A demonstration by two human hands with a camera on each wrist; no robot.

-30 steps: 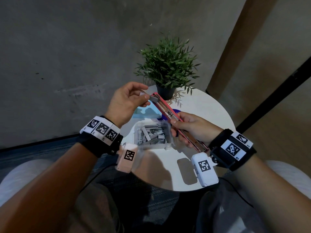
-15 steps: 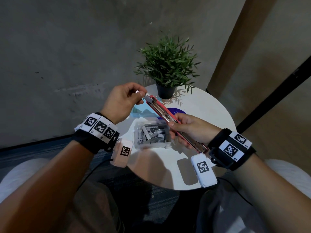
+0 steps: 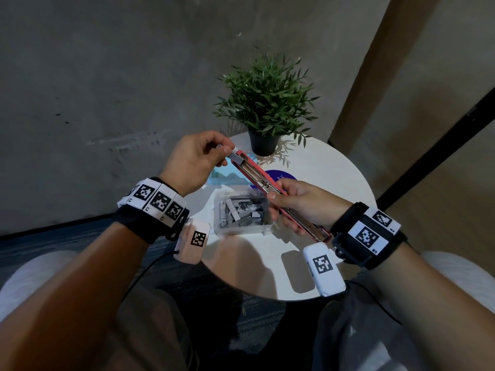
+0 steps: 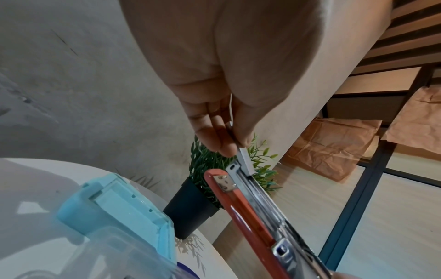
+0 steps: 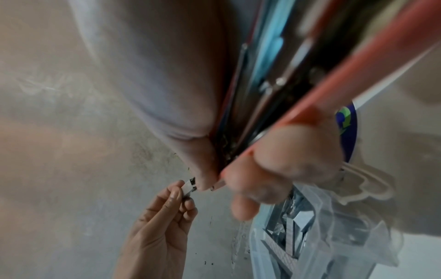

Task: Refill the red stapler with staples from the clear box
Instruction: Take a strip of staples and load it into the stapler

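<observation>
red stapler (image 3: 257,180) (opened) in right hand (image 3: 302,204); left hand (image 3: 192,159) pinches staples (image 4: 244,160).

Bare forearms. Each wrist wears a black band (image 3: 356,234) with white square-code tags (image 3: 158,202); a white tagged box (image 3: 322,269) and black cable (image 3: 144,274) hang below.

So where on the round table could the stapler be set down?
Bare top lies on the table's right side, right of the purple disc, and along the near edge below the clear box. The far left is crowded: potted plant, blue lid, box.
</observation>
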